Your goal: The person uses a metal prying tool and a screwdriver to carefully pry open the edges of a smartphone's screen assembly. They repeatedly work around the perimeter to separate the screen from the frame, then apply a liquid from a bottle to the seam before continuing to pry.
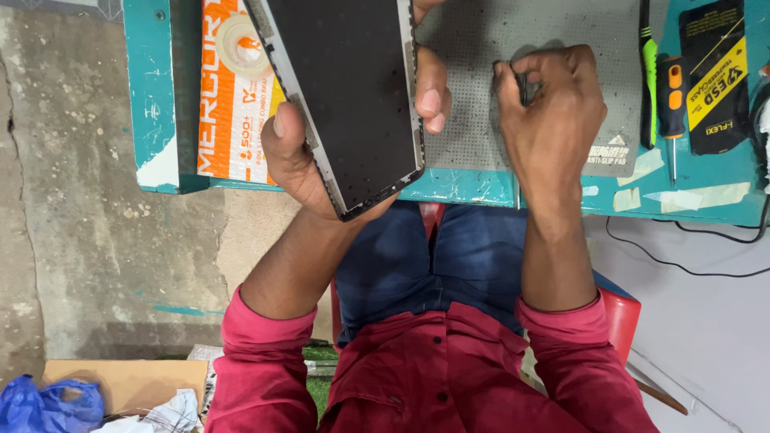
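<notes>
The left hand [309, 152] is closed around a dark panel [345, 88], thumb on its near left rim and fingers wrapped round the right edge, where fingertips [433, 100] show. The panel looks like a phone or tablet screen, face up and tilted, its lower corner hanging out past the counter's front edge [465, 186] over the lap. The right hand [549, 112] rests on the grey mat [473, 48], fingers curled and pinched on something small and dark near its thumb; the piece is too small to make out.

By my reading, the step in hand is work along the panel's rim, with the right hand fetching or readying a small part or pick at the mat. Any move that brings the two together calls for a steady left grip and a short travel leftward, since the hands are near each other.

For room: the mat between the hands is bare and gives clear passage. To the right lie a green tool [646, 72], an orange screwdriver [672, 104] and a black packet [714, 76], close together beside the mat. To the left, an orange box [233, 112] with a tape roll [241, 44] sits under the panel's far side. The counter edge runs just below both wrists.
</notes>
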